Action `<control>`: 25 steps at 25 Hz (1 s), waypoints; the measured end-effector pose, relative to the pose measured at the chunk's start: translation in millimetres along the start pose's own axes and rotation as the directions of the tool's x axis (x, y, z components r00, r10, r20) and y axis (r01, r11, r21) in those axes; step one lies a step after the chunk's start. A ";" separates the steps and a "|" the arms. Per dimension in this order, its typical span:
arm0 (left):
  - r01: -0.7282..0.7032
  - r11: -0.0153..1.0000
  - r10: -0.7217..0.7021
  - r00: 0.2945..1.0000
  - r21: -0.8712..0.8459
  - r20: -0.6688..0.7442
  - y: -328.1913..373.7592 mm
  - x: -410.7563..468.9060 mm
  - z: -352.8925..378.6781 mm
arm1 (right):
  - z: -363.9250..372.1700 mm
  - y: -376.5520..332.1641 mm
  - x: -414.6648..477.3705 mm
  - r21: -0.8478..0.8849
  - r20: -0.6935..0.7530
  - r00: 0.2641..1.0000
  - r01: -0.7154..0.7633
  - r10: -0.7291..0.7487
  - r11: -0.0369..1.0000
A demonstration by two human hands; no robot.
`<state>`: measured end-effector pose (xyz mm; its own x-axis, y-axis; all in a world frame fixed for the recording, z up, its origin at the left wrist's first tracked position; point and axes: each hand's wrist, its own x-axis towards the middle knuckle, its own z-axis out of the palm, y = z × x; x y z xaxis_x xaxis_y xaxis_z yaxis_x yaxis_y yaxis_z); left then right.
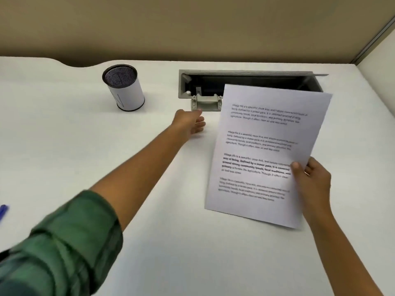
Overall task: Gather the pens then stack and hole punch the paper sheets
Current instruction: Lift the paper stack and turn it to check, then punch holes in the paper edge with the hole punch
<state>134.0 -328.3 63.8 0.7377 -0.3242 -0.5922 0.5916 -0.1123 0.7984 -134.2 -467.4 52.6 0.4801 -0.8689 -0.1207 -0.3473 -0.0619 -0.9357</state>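
Head view, items recorded as seen. Paper sheets (265, 150): printed with four blocks of text, held clear of the desk (171, 242) at right of centre; long axis runs from near to far, top edge leaning slightly right and pointed toward the cable tray (245, 82), whose near rim is partly covered by the upper corner. Whether one sheet or several are held cannot be told. Right hand (311, 180): closed on the sheets at their lower right edge, thumb laid on the printed face, fingers behind. Left hand (189, 124): stretched forward over the desk, fingers loosely parted and gripping nothing, tips just beside the hole punch (206, 102); contact cannot be confirmed through blur. Hole punch: pale grey, set at the near rim of the cable tray, long axis lying left to right, right end hidden by the sheets. Pen holder (124, 87): dark mesh cylinder wrapped in white paper, upright, well left of the punch. Pen (3, 210): blue, only partly seen at the left frame edge, lying on the desk. Sleeve (64, 242): green, rolled on the left forearm.
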 end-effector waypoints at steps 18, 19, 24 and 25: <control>0.046 0.998 -0.041 0.993 0.040 -0.111 17.5 30.0 14.4 | -23.8 15.3 18.8 -0.122 0.013 1.000 -0.001 0.003 0.993; 0.031 0.994 -0.020 0.994 0.106 -0.103 15.7 22.2 4.9 | -24.2 14.3 17.1 -0.117 0.020 1.000 -0.004 0.006 0.993; -0.024 0.938 0.057 0.995 0.346 -0.083 0.5 -36.7 -46.8 | -24.1 12.0 -0.6 -0.074 0.061 0.998 -0.029 0.034 0.997; -0.025 0.929 0.062 0.994 0.370 -0.087 -6.3 -50.3 -56.1 | -23.3 12.8 -5.6 -0.067 0.070 0.997 -0.038 0.043 0.997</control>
<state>111.4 -258.6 82.4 0.7985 -0.2471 -0.5489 0.4105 -0.4434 0.7968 -160.2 -474.8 49.0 0.5203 -0.8340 -0.1839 -0.4184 -0.0612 -0.9062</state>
